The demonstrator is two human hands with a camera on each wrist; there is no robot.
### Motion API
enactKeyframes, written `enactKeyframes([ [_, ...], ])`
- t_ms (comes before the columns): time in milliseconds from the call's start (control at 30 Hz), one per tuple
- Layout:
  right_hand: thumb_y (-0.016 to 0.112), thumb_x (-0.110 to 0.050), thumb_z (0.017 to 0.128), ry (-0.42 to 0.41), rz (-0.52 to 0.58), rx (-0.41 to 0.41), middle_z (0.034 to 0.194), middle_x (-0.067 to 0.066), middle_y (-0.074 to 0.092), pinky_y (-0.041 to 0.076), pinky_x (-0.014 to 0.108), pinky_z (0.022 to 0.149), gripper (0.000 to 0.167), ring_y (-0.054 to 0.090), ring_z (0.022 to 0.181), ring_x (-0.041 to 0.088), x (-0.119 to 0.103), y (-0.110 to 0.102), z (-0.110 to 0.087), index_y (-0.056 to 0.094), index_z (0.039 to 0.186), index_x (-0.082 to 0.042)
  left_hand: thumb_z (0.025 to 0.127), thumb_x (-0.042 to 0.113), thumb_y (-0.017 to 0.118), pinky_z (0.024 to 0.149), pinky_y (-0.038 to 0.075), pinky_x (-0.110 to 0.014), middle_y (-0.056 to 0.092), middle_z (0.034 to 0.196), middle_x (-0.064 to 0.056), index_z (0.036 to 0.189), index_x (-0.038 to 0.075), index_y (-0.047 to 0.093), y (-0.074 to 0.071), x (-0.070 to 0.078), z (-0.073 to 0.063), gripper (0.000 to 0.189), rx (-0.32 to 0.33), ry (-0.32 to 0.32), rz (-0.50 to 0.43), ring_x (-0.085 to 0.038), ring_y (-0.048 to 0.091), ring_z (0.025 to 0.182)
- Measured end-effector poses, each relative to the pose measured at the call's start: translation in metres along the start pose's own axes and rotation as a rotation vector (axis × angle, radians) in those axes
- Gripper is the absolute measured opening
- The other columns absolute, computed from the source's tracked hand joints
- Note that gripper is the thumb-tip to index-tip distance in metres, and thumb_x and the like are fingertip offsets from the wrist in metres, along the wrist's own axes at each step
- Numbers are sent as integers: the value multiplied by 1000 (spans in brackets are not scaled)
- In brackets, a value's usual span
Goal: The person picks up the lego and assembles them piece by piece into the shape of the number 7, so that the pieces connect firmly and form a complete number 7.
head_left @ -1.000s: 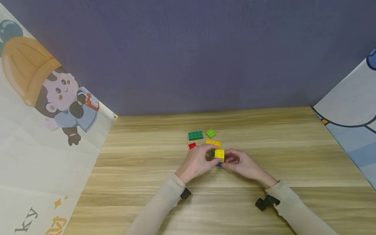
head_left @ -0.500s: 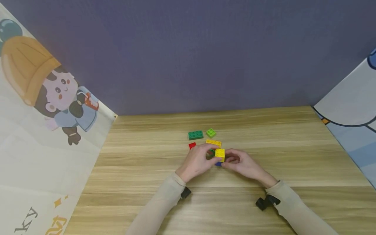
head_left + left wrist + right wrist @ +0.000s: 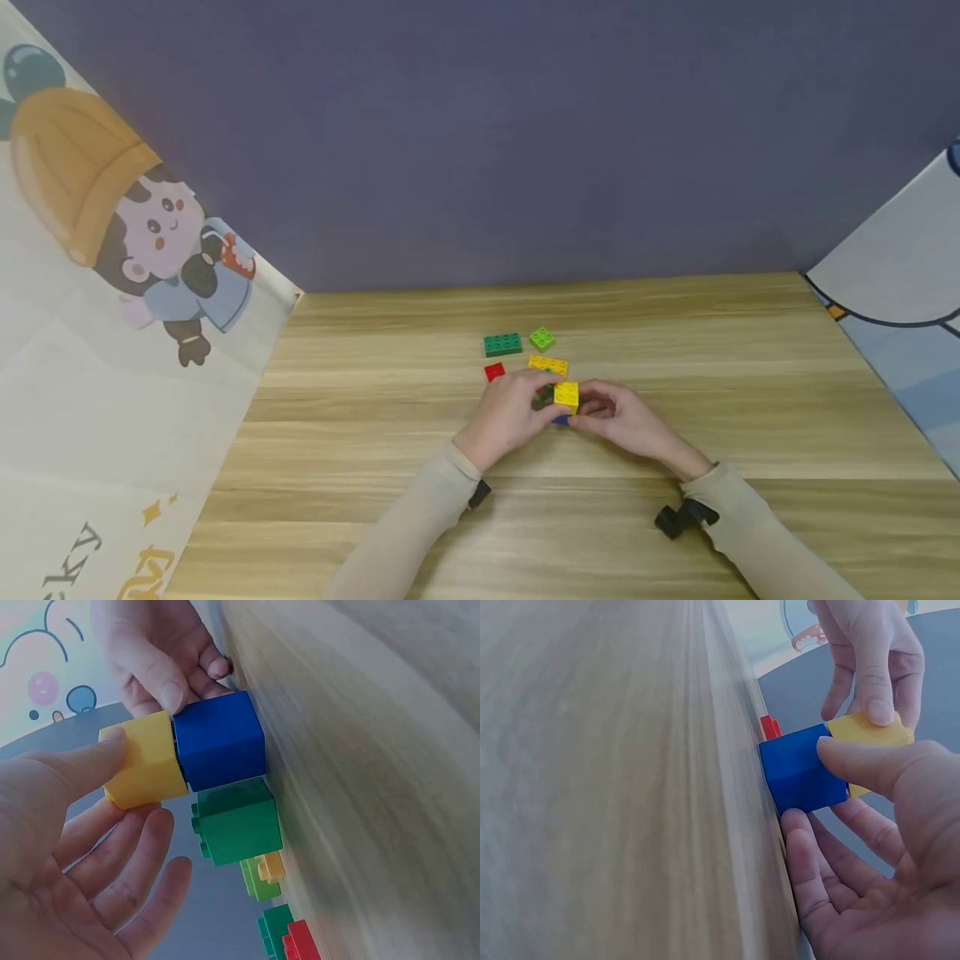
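Note:
A yellow toy brick (image 3: 566, 395) sits on top of a blue brick (image 3: 223, 742), with a narrow dark seam between them. My left hand (image 3: 504, 419) pinches the yellow brick between thumb and fingers. Lower down, my right hand (image 3: 628, 422) grips the blue brick, its thumb on one face and its fingers on the other side. The blue brick stands on or very near the tabletop. Close beside it is a dark green brick (image 3: 238, 823), mostly hidden by my left hand in the head view.
Beyond my hands lie a yellow brick (image 3: 548, 365), a long green brick (image 3: 502, 344), a lime green brick (image 3: 542, 338) and a red brick (image 3: 494, 372). They rest on the wooden table (image 3: 375, 400), which meets a dark panel (image 3: 540, 167) at the back.
The head view has shifted slightly, so everything sits a little further right. Both hands keep their hold on the yellow and blue bricks, with no clear movement between them.

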State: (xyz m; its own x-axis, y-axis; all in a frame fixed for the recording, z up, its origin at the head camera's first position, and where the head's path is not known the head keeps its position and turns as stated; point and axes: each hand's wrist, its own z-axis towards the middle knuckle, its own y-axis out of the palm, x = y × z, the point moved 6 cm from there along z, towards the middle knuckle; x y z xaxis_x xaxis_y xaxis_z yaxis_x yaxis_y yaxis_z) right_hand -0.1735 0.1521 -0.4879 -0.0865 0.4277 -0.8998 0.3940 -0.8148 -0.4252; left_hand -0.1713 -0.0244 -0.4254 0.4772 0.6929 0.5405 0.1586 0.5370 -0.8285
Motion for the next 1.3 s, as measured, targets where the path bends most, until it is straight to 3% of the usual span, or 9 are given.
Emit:
enactKeyframes([
  [267,82,-24,96,-9,0,4,122,13,72,61,24,86,46,70,104,18,-1,1,-2,68,134,-4,95,36,82,75,54,-18,79,121,-1,129,18,77,1,-2,-3,39,19,-3,-23,-12,73,92],
  [700,82,-25,96,-42,-38,42,121,8,74,61,25,84,42,70,101,19,1,1,-3,70,133,-10,96,39,81,76,54,-18,80,123,-1,130,19,77,3,-7,-2,39,2,-28,-54,-11,75,97],
  [933,82,-23,95,-69,-59,50,115,7,75,63,25,82,33,71,97,16,-4,1,-2,73,125,-11,96,40,81,67,50,-14,80,120,-3,130,19,77,1,-6,0,40,-24,-28,-47,-5,69,83],
  [1100,83,-25,95,-83,-98,48,113,4,76,62,24,81,30,72,95,14,-7,-2,-3,74,122,-13,96,41,80,60,45,-15,79,111,-1,130,19,77,1,-4,3,41,-57,-26,-40,-3,57,70],
  [1300,83,-29,95,-71,-104,40,111,3,76,62,24,82,30,72,95,15,-9,-3,-2,74,120,-14,97,41,80,54,39,-17,69,86,6,133,18,76,0,-3,5,43,-78,-21,0,-3,51,63],
])
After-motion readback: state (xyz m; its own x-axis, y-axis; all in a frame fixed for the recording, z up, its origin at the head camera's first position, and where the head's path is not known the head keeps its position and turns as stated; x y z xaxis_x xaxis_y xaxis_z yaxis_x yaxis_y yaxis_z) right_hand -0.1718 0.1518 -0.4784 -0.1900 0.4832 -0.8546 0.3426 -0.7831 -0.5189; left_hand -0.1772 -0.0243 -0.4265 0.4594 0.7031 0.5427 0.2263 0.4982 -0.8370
